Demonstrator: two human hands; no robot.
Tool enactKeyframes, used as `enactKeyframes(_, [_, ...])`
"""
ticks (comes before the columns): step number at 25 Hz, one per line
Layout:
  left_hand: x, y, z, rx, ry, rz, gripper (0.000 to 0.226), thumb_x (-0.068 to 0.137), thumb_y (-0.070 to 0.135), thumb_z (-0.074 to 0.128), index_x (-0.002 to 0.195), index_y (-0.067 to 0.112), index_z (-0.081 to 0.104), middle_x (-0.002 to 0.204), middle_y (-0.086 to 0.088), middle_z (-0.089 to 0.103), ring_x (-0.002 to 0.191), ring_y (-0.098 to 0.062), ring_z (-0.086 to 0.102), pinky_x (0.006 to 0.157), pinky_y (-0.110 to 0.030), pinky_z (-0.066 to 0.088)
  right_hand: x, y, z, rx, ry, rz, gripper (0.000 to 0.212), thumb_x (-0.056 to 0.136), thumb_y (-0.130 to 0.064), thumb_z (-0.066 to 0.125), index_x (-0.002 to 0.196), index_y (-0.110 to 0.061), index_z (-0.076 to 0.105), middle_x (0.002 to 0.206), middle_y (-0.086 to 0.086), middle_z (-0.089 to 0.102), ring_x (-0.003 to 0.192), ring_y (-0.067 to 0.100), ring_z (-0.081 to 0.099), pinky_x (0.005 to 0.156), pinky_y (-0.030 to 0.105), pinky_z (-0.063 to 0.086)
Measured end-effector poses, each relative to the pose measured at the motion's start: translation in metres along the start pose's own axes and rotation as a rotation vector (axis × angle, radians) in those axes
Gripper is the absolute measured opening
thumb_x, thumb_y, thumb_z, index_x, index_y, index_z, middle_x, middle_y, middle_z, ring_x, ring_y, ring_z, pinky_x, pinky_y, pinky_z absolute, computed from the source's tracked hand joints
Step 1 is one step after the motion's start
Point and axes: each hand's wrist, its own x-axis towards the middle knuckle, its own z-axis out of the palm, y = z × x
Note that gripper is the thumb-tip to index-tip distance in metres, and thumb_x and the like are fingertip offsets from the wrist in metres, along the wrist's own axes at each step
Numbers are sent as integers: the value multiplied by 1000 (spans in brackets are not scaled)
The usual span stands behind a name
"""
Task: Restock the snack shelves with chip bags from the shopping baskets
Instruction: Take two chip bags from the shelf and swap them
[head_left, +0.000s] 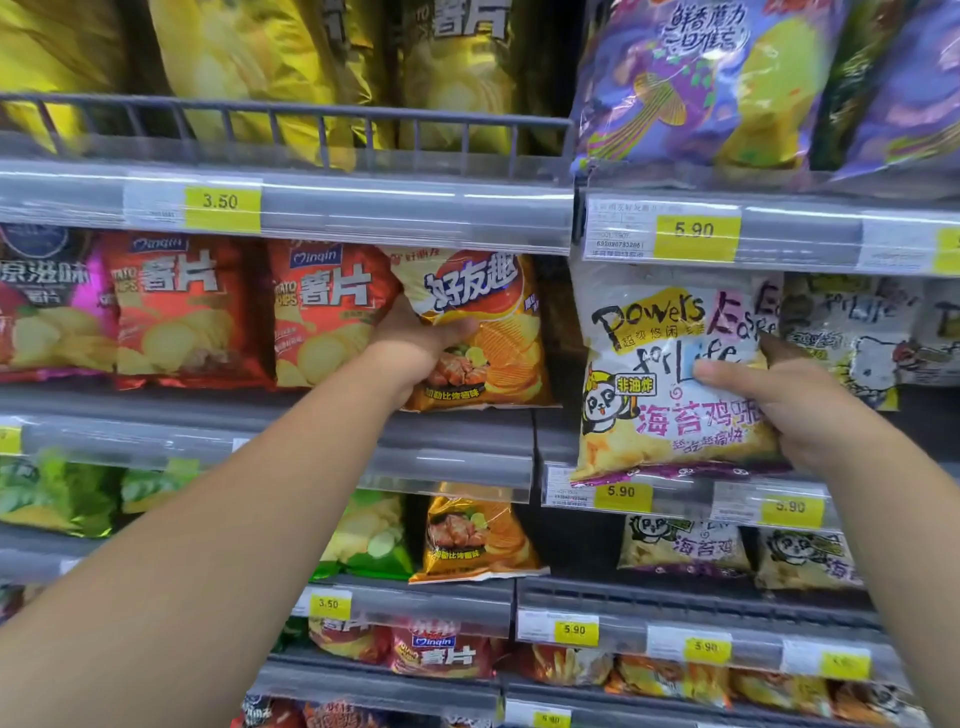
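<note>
My left hand (415, 348) grips an orange chip bag (493, 322) by its left edge, holding it upright on the middle shelf (457, 431) beside two red chip bags (332, 312). My right hand (779, 400) grips a white chip bag with a panda print (670, 374) at its right side, thumb across the front. That bag stands at the front of the right-hand shelf section, its bottom edge hanging over the price rail (675, 493). No shopping basket is in view.
Yellow bags (249, 57) and purple bags (691, 83) fill the top shelf behind a wire rail. Green, orange and more panda bags sit on the shelf below. A dark gap (558, 322) separates the two held bags. Yellow price tags line every shelf edge.
</note>
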Motion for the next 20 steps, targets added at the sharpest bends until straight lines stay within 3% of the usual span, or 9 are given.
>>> enactKeyframes(2, [6, -2, 3, -4, -11, -2, 75, 70, 40, 84, 132, 19, 49, 126, -1, 62, 109, -29, 62, 83, -43, 57, 2, 1, 1, 9, 2, 6, 152, 5, -62, 91, 137, -1, 48, 111, 19, 69, 98, 31, 68, 95, 44, 52])
enactKeyframes(5, [12, -2, 9, 22, -46, 10, 49, 79, 31, 79, 117, 21, 51, 119, 1, 64, 98, -26, 64, 73, -35, 57, 4, 1, 2, 32, 17, 1, 158, 1, -62, 90, 140, -4, 44, 114, 19, 68, 104, 33, 65, 103, 49, 46])
enactKeyframes(8, [16, -1, 12, 52, -69, -5, 46, 81, 30, 78, 117, 21, 52, 122, 0, 64, 104, -28, 62, 84, -39, 54, 0, -3, 5, 39, 20, 35, 144, 13, -53, 93, 139, -2, 45, 115, 20, 67, 104, 33, 65, 103, 49, 46])
enactKeyframes(12, [17, 2, 15, 94, -86, 2, 44, 87, 32, 72, 124, 19, 53, 123, 3, 61, 105, -26, 60, 87, -36, 52, 3, -1, 3, 65, 19, 25, 158, -2, -59, 91, 138, -2, 46, 117, 17, 67, 107, 32, 65, 102, 47, 48])
enactKeyframes(14, [17, 4, 15, 77, -91, 14, 46, 88, 30, 71, 129, 18, 53, 119, 7, 58, 107, -20, 56, 87, -32, 47, -1, -5, 6, 67, 10, 20, 144, 11, -53, 94, 137, -1, 47, 115, 15, 68, 104, 30, 66, 99, 44, 51])
enactKeyframes(17, [20, 0, 19, 20, -104, 23, 44, 88, 27, 71, 128, 18, 55, 123, 3, 62, 111, -19, 56, 85, -30, 44, -2, -4, 9, 103, 5, -1, 109, 56, -34, 86, 147, -3, 35, 128, 10, 59, 113, 25, 58, 102, 31, 41])
enactKeyframes(18, [21, -3, 20, 2, -101, 20, 47, 86, 28, 73, 128, 18, 54, 124, 3, 62, 111, -19, 58, 85, -31, 46, -1, -2, 9, 97, 5, -21, 111, 57, -34, 85, 149, -6, 29, 133, 12, 56, 117, 26, 56, 102, 32, 40])
enactKeyframes(20, [18, -8, 21, -40, -69, 22, 64, 77, 40, 80, 131, 19, 53, 125, 3, 63, 112, -20, 60, 90, -36, 51, 1, 0, 10, 105, -2, -61, 131, 42, -42, 90, 152, -12, 24, 138, 17, 53, 120, 30, 55, 107, 39, 40])
